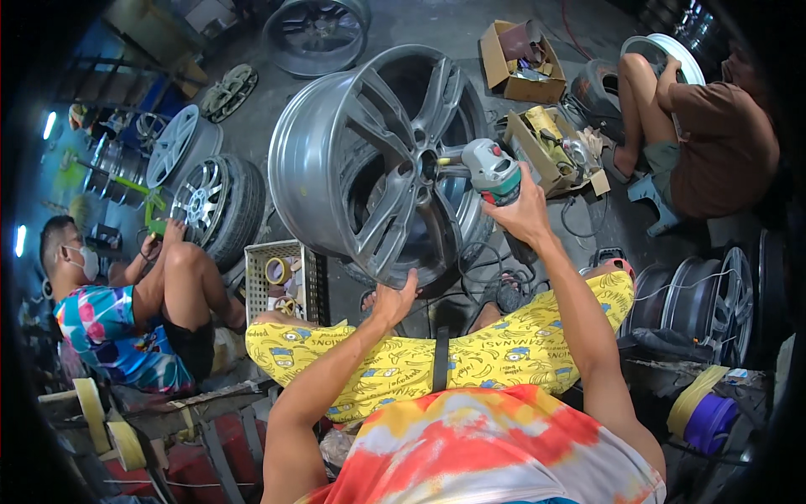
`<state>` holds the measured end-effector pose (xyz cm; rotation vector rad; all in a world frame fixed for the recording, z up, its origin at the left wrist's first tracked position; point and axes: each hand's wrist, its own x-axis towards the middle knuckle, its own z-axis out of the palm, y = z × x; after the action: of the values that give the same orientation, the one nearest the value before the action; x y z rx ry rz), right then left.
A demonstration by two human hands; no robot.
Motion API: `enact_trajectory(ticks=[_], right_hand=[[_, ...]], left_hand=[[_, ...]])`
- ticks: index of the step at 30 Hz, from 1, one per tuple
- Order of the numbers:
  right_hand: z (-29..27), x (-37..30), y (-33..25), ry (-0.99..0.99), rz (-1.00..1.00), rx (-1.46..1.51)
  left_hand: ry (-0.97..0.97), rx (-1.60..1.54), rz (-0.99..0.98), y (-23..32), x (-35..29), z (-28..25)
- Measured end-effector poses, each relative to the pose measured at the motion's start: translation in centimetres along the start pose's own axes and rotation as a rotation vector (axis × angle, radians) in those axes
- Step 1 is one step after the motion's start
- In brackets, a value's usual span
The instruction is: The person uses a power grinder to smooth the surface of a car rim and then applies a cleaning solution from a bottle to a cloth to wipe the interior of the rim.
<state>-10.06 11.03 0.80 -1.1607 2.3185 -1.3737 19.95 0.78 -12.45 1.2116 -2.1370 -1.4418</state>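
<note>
A large grey alloy wheel with split spokes stands tilted in front of me, its spoked face turned to the right. My left hand grips the wheel's lower edge, thumb up on the rim, the other fingers partly hidden. In my right hand is a grey, teal and red power grinder. A short yellowish piece points from the grinder's head to the hub at the wheel's centre. Whether it touches the hub I cannot tell. The grinder's dark cord loops on the floor below.
Two cardboard boxes of supplies stand beyond the grinder. A cream plastic crate with tape rolls sits left of my knee. A masked person crouches at left by a tyred wheel; another person sits at right, holding a rim. Several wheels stack at right.
</note>
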Motion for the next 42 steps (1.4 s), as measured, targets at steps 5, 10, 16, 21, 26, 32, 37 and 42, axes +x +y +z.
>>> enact_trajectory(ticks=[5,10,16,21,26,32,37,42], right_hand=[[0.0,0.0,0.7,0.030,-0.036,0.019],[0.7,-1.0,2.4,-0.008,0.108,0.153],[0.6,-1.0,4.5,0.025,0.159,0.190],[-2.2,-2.0,1.4,-0.006,0.101,0.253],[-4.0,-2.0,1.6,0.064,0.098,0.238],[-4.7,-2.0,2.8,0.175,0.035,0.059],[-2.4,-1.2,2.6,0.102,-0.012,0.191],[-0.2,-1.0,-0.3,0.043,-0.057,0.140]], left_hand=[[-0.120,0.092,-0.159,-0.3,0.4,-0.9],[-0.118,0.210,-0.087,-1.2,1.1,-2.5],[-0.293,0.117,-0.106,11.7,0.5,-9.9],[-0.613,0.470,-0.323,20.3,5.6,-17.9],[-0.648,0.669,-0.317,24.0,9.9,-21.6],[-0.336,0.978,0.186,29.7,2.5,-19.5],[-0.620,0.273,0.368,22.7,1.1,-5.8],[-0.639,-0.386,-0.070,16.9,5.3,6.0]])
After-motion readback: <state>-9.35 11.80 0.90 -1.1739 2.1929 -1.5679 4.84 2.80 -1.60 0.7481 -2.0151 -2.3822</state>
